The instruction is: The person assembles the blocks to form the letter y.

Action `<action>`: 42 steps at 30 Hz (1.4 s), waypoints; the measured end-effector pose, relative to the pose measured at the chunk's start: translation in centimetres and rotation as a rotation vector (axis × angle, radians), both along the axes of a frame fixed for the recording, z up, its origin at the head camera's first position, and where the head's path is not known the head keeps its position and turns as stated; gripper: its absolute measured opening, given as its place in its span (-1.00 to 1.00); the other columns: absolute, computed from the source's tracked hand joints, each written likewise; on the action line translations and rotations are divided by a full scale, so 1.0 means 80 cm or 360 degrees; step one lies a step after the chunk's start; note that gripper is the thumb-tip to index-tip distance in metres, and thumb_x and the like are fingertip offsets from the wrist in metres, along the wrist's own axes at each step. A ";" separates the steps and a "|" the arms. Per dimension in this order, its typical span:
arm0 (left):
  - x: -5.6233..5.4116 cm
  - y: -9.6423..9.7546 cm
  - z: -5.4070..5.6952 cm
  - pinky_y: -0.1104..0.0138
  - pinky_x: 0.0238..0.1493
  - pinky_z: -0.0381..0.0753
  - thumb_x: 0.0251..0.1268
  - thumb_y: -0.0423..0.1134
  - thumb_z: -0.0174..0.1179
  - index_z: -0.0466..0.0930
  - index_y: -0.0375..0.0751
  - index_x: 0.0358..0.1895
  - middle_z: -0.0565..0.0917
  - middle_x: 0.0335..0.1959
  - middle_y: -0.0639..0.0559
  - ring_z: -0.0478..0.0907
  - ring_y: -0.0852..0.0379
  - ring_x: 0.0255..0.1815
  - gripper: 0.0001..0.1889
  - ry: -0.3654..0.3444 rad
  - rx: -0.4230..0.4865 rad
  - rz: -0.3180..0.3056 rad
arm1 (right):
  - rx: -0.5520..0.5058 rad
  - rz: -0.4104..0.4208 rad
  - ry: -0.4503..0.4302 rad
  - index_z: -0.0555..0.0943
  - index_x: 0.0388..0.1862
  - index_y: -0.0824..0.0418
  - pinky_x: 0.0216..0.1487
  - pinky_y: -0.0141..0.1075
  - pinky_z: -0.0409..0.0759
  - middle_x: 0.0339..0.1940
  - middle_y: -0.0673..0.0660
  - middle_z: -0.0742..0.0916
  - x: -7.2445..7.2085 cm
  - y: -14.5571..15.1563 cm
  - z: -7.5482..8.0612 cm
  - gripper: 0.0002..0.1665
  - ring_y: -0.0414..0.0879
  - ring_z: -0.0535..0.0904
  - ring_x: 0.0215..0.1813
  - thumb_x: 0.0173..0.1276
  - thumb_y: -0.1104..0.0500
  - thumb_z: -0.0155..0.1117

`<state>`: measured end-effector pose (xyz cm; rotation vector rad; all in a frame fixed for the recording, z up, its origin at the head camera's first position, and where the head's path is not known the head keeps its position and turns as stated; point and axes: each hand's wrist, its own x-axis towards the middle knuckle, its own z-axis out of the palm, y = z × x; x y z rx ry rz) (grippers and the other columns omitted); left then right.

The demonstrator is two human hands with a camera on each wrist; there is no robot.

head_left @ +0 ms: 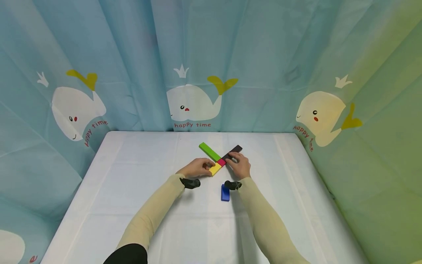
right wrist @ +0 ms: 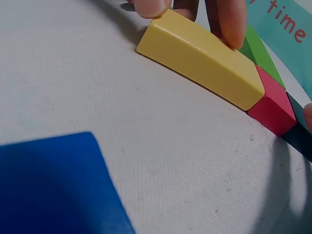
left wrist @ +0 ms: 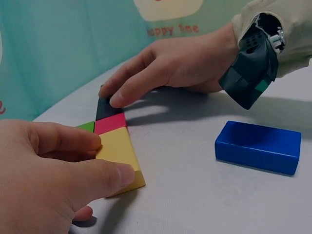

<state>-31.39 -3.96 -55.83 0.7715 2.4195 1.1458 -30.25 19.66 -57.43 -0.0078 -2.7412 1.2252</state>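
On the white table, a small red block (head_left: 221, 162) sits where three other blocks meet, forming a crossing shape. The yellow block (head_left: 215, 169) touches its near-left side, and my left hand (head_left: 196, 167) pinches this block with thumb and fingers. From the far-right side extends a black block (head_left: 236, 148); my right hand (head_left: 241, 165) holds it between thumb and index finger. A long green block (head_left: 209, 151) runs from the red one toward the far left. Apart from these, a blue block (left wrist: 257, 147) lies on the table near my right wrist.
A white cloth covers the table (head_left: 132, 157). Behind it and along the sides hangs a blue-green curtain (head_left: 263, 55) printed with whales. Black wrist cameras are strapped to both forearms; the right one (head_left: 233, 185) hangs over part of the blue block in the head view.
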 end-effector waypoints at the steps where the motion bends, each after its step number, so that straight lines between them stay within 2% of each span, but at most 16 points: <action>1: 0.001 0.000 0.000 0.32 -0.07 0.48 0.19 -0.19 0.40 0.60 -0.14 0.16 0.63 -0.14 0.08 0.48 0.20 -0.21 -0.56 -0.0004 0.0006 0.0013 | -0.0005 0.0000 -0.0018 0.61 0.23 0.14 0.35 0.20 0.04 0.31 0.15 0.56 0.001 -0.001 0.001 -0.48 0.18 0.30 0.39 0.33 -0.03 0.33; 7: 0.008 -0.010 -0.007 0.27 0.05 0.52 0.25 -0.14 0.35 0.54 -0.12 0.24 0.62 0.02 0.06 0.55 0.19 -0.06 -0.51 -0.0037 0.0138 0.0194 | -0.0034 0.0020 -0.0063 0.60 0.24 0.16 0.36 0.22 0.00 0.33 0.17 0.54 0.002 -0.001 0.003 -0.48 0.20 0.27 0.40 0.36 -0.02 0.31; 10: 0.018 -0.016 -0.002 0.25 -0.03 0.57 0.30 -0.12 0.30 0.52 -0.12 0.26 0.61 0.03 0.02 0.56 0.14 -0.05 -0.52 -0.0091 0.0239 0.0267 | -0.0034 0.0028 -0.0050 0.60 0.24 0.16 0.37 0.22 0.00 0.32 0.16 0.54 0.000 0.002 0.001 -0.46 0.19 0.28 0.40 0.34 -0.04 0.31; 12: 0.027 -0.016 0.001 0.27 -0.12 0.60 0.31 -0.13 0.30 0.52 -0.12 0.26 0.62 0.00 0.01 0.58 0.14 -0.08 -0.52 -0.0141 0.0267 0.0266 | -0.0047 0.0030 -0.0035 0.61 0.23 0.16 0.37 0.21 0.00 0.31 0.17 0.55 -0.001 0.004 0.001 -0.46 0.19 0.29 0.40 0.33 -0.05 0.31; 14: 0.039 -0.013 0.003 0.29 -0.17 0.60 0.29 -0.13 0.32 0.52 -0.12 0.25 0.62 -0.05 0.04 0.57 0.15 -0.10 -0.52 -0.0182 0.0239 0.0226 | -0.0055 0.0033 -0.0022 0.61 0.22 0.16 0.37 0.22 0.00 0.31 0.17 0.55 -0.002 0.005 0.002 -0.45 0.20 0.30 0.39 0.33 -0.06 0.31; 18: 0.065 -0.001 0.002 0.35 -0.13 0.55 0.23 -0.11 0.37 0.52 -0.10 0.24 0.63 -0.13 0.15 0.55 0.25 -0.12 -0.49 -0.0173 0.0112 0.0052 | -0.0061 0.0039 -0.0019 0.61 0.22 0.17 0.37 0.23 -0.01 0.30 0.18 0.56 -0.002 0.006 0.005 -0.44 0.22 0.30 0.38 0.32 -0.07 0.31; 21: 0.080 0.009 -0.003 0.37 -0.06 0.52 0.19 -0.11 0.40 0.52 -0.13 0.24 0.64 -0.21 0.19 0.55 0.30 -0.17 -0.46 -0.0096 0.0069 -0.0083 | -0.0058 0.0037 -0.0019 0.60 0.23 0.18 0.38 0.22 0.00 0.30 0.19 0.56 -0.002 0.006 0.005 -0.44 0.21 0.31 0.39 0.32 -0.07 0.31; 24: 0.091 0.016 -0.009 0.41 -0.02 0.49 0.16 -0.15 0.43 0.51 -0.15 0.24 0.63 -0.25 0.18 0.53 0.35 -0.24 -0.44 0.0010 0.0055 -0.0183 | -0.0052 0.0024 -0.0017 0.61 0.22 0.17 0.39 0.19 0.02 0.29 0.17 0.57 -0.003 0.005 0.004 -0.45 0.18 0.33 0.38 0.32 -0.06 0.33; 27: 0.096 0.021 -0.011 0.43 -0.02 0.48 0.14 -0.19 0.44 0.50 -0.19 0.24 0.62 -0.18 0.10 0.51 0.36 -0.30 -0.43 0.0112 0.0060 -0.0244 | -0.0054 0.0023 -0.0001 0.62 0.21 0.16 0.39 0.17 0.03 0.28 0.16 0.58 -0.003 0.004 0.002 -0.46 0.17 0.34 0.38 0.31 -0.05 0.34; 31: 0.099 0.026 -0.012 0.48 -0.12 0.46 0.14 -0.17 0.44 0.47 -0.20 0.26 0.58 -0.02 0.05 0.46 0.35 -0.34 -0.39 0.0234 0.0025 -0.0322 | -0.0050 0.0029 0.0031 0.62 0.20 0.18 0.38 0.20 0.04 0.27 0.18 0.59 -0.003 0.004 -0.002 -0.46 0.18 0.36 0.37 0.31 -0.04 0.34; 34: 0.100 0.029 -0.013 0.51 -0.21 0.42 0.12 -0.13 0.45 0.46 -0.20 0.26 0.57 -0.01 0.04 0.42 0.34 -0.36 -0.37 0.0316 -0.0006 -0.0364 | -0.0045 0.0028 0.0047 0.62 0.19 0.18 0.37 0.21 0.05 0.26 0.18 0.59 -0.004 0.005 -0.005 -0.47 0.17 0.37 0.36 0.31 -0.04 0.34; 42: 0.104 0.035 -0.017 0.54 -0.28 0.40 0.17 -0.06 0.41 0.49 -0.17 0.21 0.54 0.03 0.09 0.40 0.36 -0.33 -0.43 0.0535 -0.0142 -0.0344 | -0.0048 0.0034 0.0056 0.62 0.20 0.19 0.37 0.20 0.07 0.26 0.19 0.59 -0.004 0.004 -0.002 -0.47 0.17 0.39 0.34 0.31 -0.03 0.35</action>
